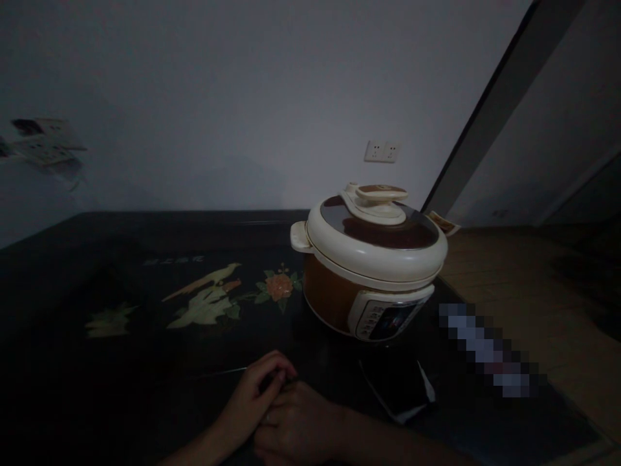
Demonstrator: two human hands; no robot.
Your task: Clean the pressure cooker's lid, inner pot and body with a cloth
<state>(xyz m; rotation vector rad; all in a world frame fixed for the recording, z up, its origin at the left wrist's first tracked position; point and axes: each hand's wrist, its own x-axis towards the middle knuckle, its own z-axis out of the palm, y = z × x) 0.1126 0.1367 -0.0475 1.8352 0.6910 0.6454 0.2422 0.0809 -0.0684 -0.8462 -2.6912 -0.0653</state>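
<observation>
My left hand and my right hand rest against each other at the table's near side. The left fingers curl over toward the right hand's knuckles, with a small dark gap between thumb and forefinger. My right hand is curled closed, its palm side hidden. No object shows in either one. Beyond them, to the right, stands an electric pressure cooker, cream and brown, its lid on and its control panel facing my side. Between the cooker and my right forearm lies a flat black item with whitish edges; its kind is unclear in the dim light.
The dark glossy table bears a bird-and-flower picture. A pixelated long object lies at its right edge. Wall sockets sit behind the cooker, and more fittings are at far left. Wooden floor lies right.
</observation>
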